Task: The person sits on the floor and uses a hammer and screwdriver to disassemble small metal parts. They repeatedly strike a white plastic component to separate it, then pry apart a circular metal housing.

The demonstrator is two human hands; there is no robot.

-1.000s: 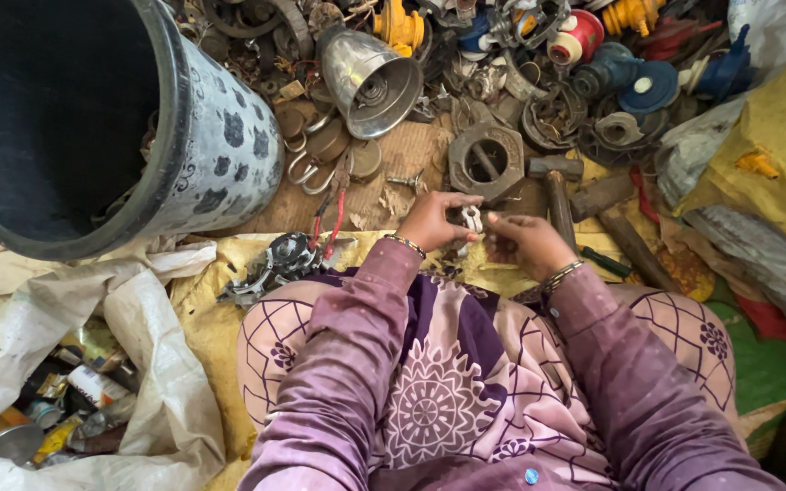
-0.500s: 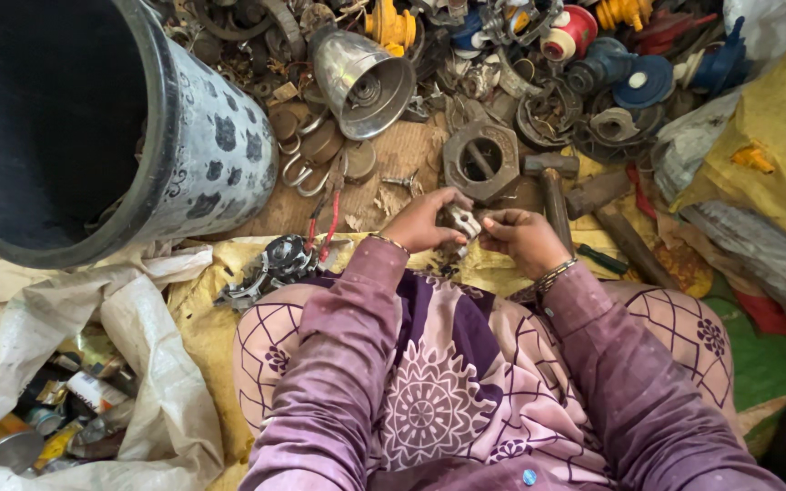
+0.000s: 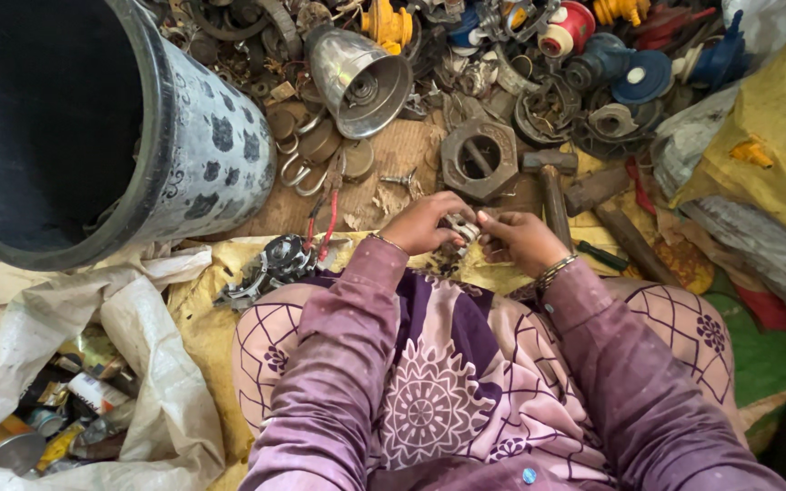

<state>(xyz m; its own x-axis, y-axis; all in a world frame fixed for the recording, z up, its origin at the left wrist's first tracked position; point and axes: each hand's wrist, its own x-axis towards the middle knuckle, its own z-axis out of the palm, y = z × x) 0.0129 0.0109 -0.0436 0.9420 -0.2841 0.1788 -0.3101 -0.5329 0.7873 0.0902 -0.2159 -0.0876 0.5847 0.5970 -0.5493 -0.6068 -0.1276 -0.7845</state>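
left hand [image 3: 422, 225] pinching small metal part [image 3: 459, 227] | right hand [image 3: 522, 240] pinching same part | hammer [image 3: 552, 186] just beside | bucket [image 3: 202, 155] well left

— Where does the view sit?

— On my head, tipped steeply down over my lap, so my sleeves run up from the bottom edge to my left hand [image 3: 422, 224] and right hand [image 3: 522, 238] at centre.

— How near?

— Close (my knees fill the lower half). The black bucket [image 3: 216, 155] crowds the top left, scrap metal [image 3: 539, 100] lies along the top.

— Another view?

— Only this one.
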